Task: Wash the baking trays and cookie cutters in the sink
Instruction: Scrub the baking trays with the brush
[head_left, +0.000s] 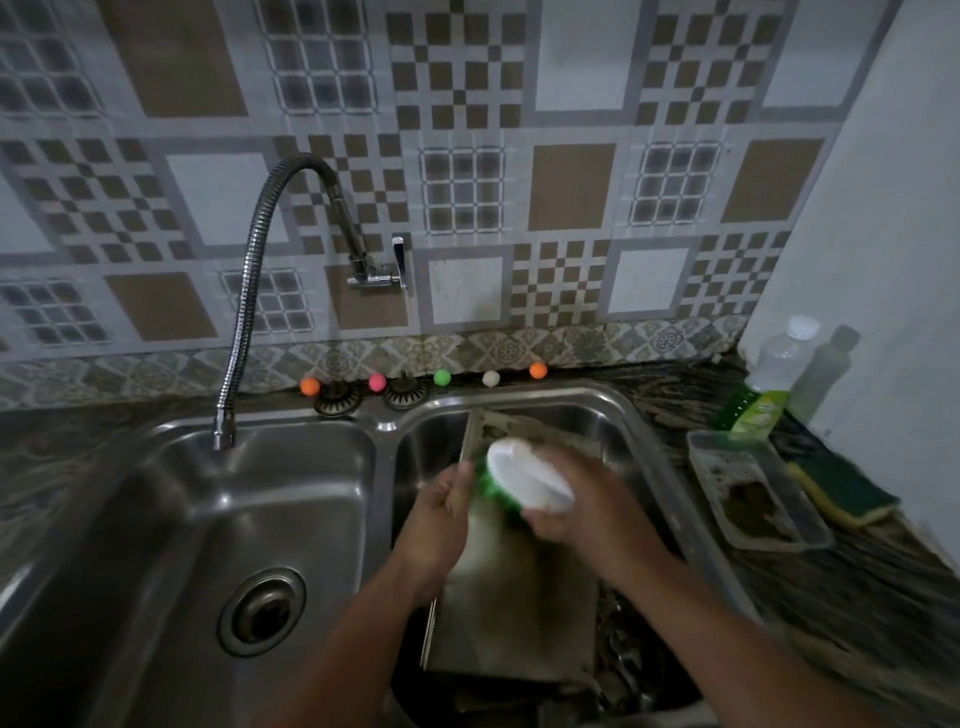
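With the left hand (441, 525) gripping the tray (511, 613) by its 9 o'clock edge in the right basin and the right hand (576, 499) curled round the brush (524, 480), scrub firmly, tray braced steady.

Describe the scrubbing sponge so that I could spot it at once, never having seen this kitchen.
Start at the double steel sink and move to the dark counter on its right. Past the dirty small tray, near the wall, lies the sponge: a flat block, dark green on top and yellow beneath, unlike the upright bottles behind it.
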